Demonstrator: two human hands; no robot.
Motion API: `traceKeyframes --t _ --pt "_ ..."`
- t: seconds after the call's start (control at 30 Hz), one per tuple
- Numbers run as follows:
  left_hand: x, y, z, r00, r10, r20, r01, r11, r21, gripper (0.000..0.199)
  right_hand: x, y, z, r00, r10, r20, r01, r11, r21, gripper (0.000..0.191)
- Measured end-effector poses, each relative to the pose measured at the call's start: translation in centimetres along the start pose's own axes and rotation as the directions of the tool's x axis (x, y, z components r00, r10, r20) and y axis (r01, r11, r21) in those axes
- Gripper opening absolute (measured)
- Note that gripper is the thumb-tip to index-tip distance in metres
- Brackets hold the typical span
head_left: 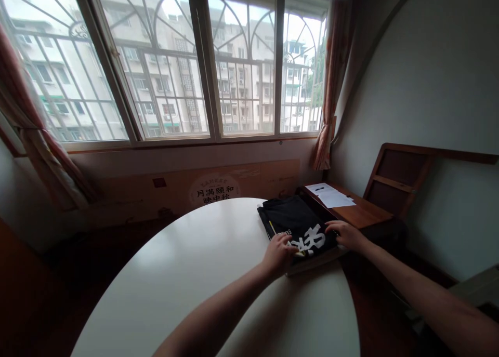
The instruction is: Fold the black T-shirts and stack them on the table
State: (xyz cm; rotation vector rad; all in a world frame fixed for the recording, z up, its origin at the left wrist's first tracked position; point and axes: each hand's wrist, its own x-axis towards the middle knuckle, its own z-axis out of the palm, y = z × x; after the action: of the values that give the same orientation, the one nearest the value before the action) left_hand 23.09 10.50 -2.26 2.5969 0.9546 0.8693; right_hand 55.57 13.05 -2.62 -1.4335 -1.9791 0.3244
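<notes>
A folded black shirt [290,216] with large white lettering and a small yellow mark lies on the right edge of the round white table [187,274]. My left hand [278,253] is at the shirt's near left side, its fingers curled onto the cloth. At the right side, my right hand [348,236] has its fingers and thumb closed at the shirt's edge. Beneath the near edge of the black cloth a paler layer shows; what it is I cannot make out. The parts of the shirt under my fingers are hidden.
Beyond the shirt stands a brown wooden surface [366,211] with white papers [334,196] and a dark pen-like item on them. A wooden chair-like frame [401,177] leans near the right wall. A printed cardboard panel [265,177] stands below the barred windows.
</notes>
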Motion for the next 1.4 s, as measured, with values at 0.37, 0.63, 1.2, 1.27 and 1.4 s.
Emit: traceKeyframes --t 0.37,0.63,1.2,1.27,1.4 --pt "-1.1 1.0 0.6 0.978 0.153 0.144 -0.169 0.979 0.111 0.029 -0.6 0.5 -0.1 0.977 0.153 0.146 -0.104 0.949 -0.296 0.048" --pt "-8.0 5.5 -4.6 0.922 0.162 0.352 -0.179 0.984 0.016 0.044 -2.4 -7.1 0.5 0.991 -0.038 0.131 0.076 0.950 -0.303 0.053" --pt "-17.8 -2.7 -13.1 0.824 -0.567 -0.003 0.550 0.798 0.247 0.050 -1.4 -27.3 22.7 0.881 0.038 0.471 -0.468 0.207 0.859 0.057" --pt "-18.2 -3.9 -12.6 0.822 -0.569 -0.031 0.558 0.794 0.242 0.046 -1.1 -27.3 24.0 0.880 0.031 0.474 -0.472 0.171 0.865 0.059" --pt "-18.8 -4.9 -12.4 0.844 -0.528 -0.096 0.536 0.824 0.183 0.040 -1.7 -26.4 25.0 0.858 -0.071 0.509 -0.492 0.168 0.854 0.053"
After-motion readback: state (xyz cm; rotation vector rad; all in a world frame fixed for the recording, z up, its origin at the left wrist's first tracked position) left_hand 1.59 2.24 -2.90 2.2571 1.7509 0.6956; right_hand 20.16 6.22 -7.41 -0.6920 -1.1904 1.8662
